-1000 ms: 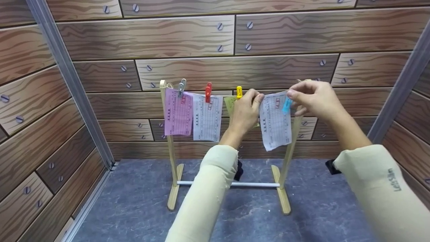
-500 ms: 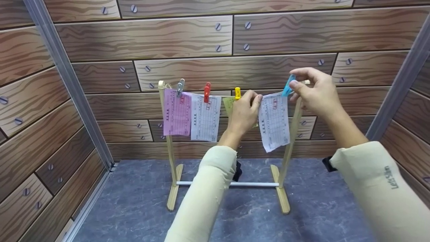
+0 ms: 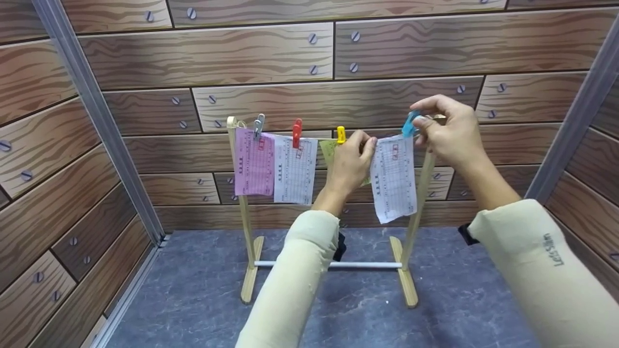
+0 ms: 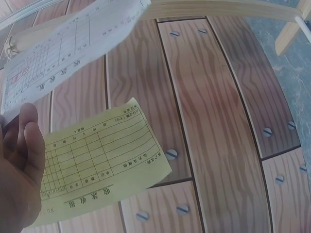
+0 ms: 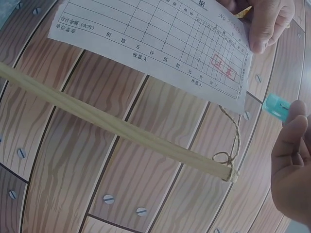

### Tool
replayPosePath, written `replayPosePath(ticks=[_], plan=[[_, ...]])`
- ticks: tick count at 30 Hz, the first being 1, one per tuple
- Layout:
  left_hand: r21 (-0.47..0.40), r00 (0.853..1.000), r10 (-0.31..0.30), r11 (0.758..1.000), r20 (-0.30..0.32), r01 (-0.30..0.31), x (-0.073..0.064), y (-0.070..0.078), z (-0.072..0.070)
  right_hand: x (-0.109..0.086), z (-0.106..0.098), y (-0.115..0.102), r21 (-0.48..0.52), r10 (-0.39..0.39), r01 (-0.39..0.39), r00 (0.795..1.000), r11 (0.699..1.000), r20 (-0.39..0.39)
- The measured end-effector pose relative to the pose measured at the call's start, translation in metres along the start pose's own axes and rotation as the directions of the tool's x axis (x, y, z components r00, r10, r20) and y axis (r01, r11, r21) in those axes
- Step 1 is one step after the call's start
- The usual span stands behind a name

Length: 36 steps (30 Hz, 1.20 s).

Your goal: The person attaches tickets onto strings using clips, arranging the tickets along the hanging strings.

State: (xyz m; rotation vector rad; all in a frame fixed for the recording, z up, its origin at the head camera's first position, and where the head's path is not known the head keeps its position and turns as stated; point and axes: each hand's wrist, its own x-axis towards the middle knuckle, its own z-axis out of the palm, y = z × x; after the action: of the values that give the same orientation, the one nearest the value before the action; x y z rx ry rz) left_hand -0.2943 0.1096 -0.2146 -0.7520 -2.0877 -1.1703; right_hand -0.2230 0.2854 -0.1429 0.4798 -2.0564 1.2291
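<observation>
My left hand [image 3: 352, 157] pinches the upper left corner of a white printed receipt [image 3: 395, 181] at the line. In my right hand [image 3: 454, 133], a blue clothespin [image 3: 409, 124] is held between thumb and fingers, its nose over the receipt's upper right corner in the head view. A gap shows between the clothespin [image 5: 277, 107] and the receipt [image 5: 160, 43] in the right wrist view. Behind my left hand hangs a yellow-green receipt [image 4: 104, 165] under a yellow clothespin [image 3: 341, 134], partly hidden in the head view.
Left on the line, a pink receipt [image 3: 254, 169] hangs from a grey clothespin [image 3: 259, 126], and another white receipt [image 3: 295, 174] from a red clothespin [image 3: 297, 133]. The twine [image 5: 236, 131] is tied to a wooden post [image 5: 121, 128]. A white bar [image 3: 367, 265] joins the stand's feet.
My right hand has lifted the blue clothespin from beside the white receipt to above its top edge, then shifted slightly left. My left hand keeps its pinch at the corner.
</observation>
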Motion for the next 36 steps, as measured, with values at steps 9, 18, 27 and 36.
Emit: replayPosePath(ticks=[9, 18, 27, 36], plan=[[0.069, 1.0, 0.007, 0.998, 0.0, -0.007, -0.003, 0.0, 0.0, 0.004, 0.011, 0.004, -0.078, -0.03, 0.027, 0.999, 0.997, -0.032], [0.09, 1.0, 0.019, 0.996, 0.02, -0.021, -0.003, -0.001, -0.001, 0.009, 0.02, 0.009, -0.075, -0.046, 0.042, 0.997, 0.996, -0.056], [0.07, 0.998, 0.031, 0.997, 0.051, -0.034, -0.001, -0.002, -0.001, 0.01, 0.03, 0.013, -0.133, -0.073, 0.071, 0.997, 0.989, -0.014], [0.105, 0.998, 0.034, 0.994, 0.056, -0.04, 0.0, -0.003, -0.004, 0.01, 0.028, 0.016, -0.121, 0.088, -0.07, 0.985, 0.99, 0.152]])
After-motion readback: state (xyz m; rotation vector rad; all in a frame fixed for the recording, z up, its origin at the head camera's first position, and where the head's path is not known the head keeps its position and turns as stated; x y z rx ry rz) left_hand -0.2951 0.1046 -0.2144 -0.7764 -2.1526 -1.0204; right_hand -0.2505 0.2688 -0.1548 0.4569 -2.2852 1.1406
